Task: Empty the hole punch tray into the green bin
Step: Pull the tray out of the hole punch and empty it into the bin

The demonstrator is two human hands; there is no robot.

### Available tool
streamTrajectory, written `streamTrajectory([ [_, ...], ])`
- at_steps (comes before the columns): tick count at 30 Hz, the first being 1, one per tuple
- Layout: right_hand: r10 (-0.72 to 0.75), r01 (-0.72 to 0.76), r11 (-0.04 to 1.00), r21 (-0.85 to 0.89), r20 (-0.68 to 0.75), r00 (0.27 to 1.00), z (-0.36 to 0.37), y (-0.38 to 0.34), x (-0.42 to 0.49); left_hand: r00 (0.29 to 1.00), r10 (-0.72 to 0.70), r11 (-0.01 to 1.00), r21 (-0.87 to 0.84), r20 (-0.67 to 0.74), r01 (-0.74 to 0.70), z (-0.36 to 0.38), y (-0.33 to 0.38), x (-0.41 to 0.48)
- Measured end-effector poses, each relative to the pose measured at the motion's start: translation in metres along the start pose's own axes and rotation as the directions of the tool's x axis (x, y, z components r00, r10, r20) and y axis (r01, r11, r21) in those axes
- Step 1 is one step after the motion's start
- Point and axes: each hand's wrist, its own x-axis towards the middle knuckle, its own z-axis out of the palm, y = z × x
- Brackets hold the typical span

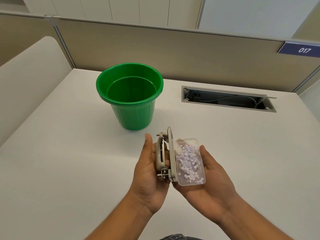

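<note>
The main risk from here is a spill: the clear tray (190,161) lies open side up with a loose heap of pale lilac paper dots (188,161) in it, and the green bin (129,94) stands well apart from it, farther back on the desk (69,153). Any tilt or jolt while carrying it over would likely scatter the light dots across the desk, and tipping before the tray is over the bin's mouth would do the same. A second risk is the tray's near long edge, which sits against the base of the hole punch (166,155); whether it is fully free or still hooked there I cannot tell, and a sharp pull could flick the dots out. The right hand (207,177) is open, palm up, cradling the tray across its fingers, thumb resting by the outer rim. The left hand (147,170) is curled around the punch, gripping it on edge, just beside the tray.
</note>
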Motion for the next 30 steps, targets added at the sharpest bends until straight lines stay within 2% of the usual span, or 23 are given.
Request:
streamTrajectory([
  [9,-0.024,0.023,1.0,0.014,0.022,0.999,-0.003,0.0,0.003,0.993,-0.113,0.967,-0.229,0.017,0.114,-0.008,0.0,0.002],
  [22,0.003,-0.003,1.0,0.008,0.041,0.999,-0.003,0.003,0.008,0.992,-0.123,0.953,-0.278,0.004,0.119,-0.019,-0.002,0.008],
  [30,-0.008,0.008,1.0,0.001,0.031,0.999,0.007,-0.002,0.017,0.995,-0.091,0.949,-0.306,-0.034,0.076,-0.034,0.011,0.013],
])
